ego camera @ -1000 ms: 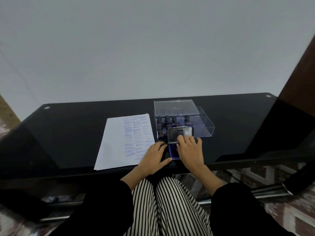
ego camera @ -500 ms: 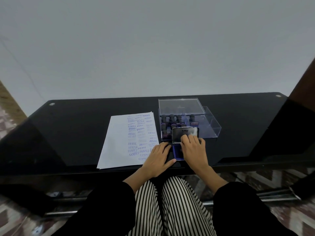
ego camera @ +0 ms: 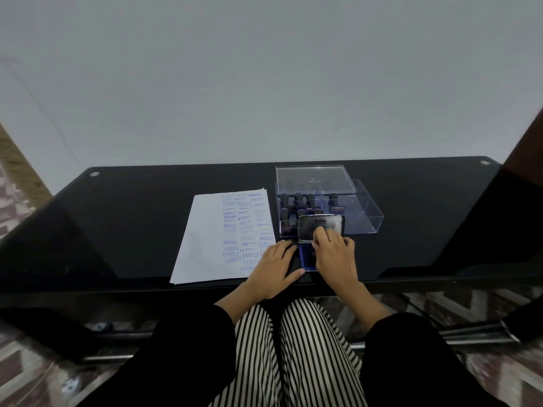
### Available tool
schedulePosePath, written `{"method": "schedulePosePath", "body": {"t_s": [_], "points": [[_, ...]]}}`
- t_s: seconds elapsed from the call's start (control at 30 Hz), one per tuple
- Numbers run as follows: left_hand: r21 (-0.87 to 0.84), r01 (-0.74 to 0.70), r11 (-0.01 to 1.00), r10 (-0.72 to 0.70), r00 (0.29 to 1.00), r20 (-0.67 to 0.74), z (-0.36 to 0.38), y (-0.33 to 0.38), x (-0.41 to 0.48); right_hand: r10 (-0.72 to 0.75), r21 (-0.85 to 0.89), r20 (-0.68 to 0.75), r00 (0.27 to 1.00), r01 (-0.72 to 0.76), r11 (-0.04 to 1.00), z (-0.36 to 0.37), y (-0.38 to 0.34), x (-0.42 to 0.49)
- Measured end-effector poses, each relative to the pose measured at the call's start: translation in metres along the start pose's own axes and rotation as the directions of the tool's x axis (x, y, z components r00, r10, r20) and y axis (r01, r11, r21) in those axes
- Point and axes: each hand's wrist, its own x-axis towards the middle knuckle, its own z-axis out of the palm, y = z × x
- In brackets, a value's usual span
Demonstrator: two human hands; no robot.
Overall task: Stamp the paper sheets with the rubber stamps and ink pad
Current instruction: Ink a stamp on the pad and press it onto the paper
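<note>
— The pad?
— Lower centre. Left hand flat, fingers spread, just left of the blue rectangular ink pad. Right hand: fingers together on its silver metal lid; thumb hidden, grip unclear.
— Stamps?
— Dark-handled rubber stamps in the clear plastic box, straight beyond the right fingertips; that hand's nearer.

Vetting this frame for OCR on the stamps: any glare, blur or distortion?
Head view: dim, flat light. Wide-angle distortion splays the table edges. A pale reflection washes part of the ink pad lid. Stamped words on the paper sheet are mostly legible but soft at the far end. The floor in the lower corners is smeared.
</note>
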Motion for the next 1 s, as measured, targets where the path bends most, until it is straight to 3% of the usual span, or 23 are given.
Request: {"method": "schedulePosePath", "body": {"t_s": [0.27,0.6,0.7,0.83,1.0], "points": [[0.018,-0.001,1.0,0.001,1.0,0.014,0.0,-0.001,0.001,0.039,0.01,-0.061,0.997,-0.038,0.999,0.004,0.001,-0.016],[0.081,-0.041,0.996,0.034,0.996,0.083,0.003,-0.009,-0.003,0.055,0.06,0.062,0.997,-0.058,0.996,-0.003,-0.004,-0.002],[0.093,-0.034,0.995,0.028,0.997,0.066,0.006,-0.009,-0.002,0.064,0.062,0.022,0.998,-0.065,0.996,-0.002,-0.004,-0.006],[0.09,-0.03,0.995,0.025,0.998,0.052,0.009,-0.01,-0.002,0.034,-0.006,-0.141,0.989,-0.035,0.999,0.004,0.0,-0.02],[0.082,-0.032,0.996,0.028,0.998,0.057,0.009,-0.011,-0.002,0.05,0.002,-0.103,0.993,-0.051,0.999,0.002,-0.002,-0.016]]}}
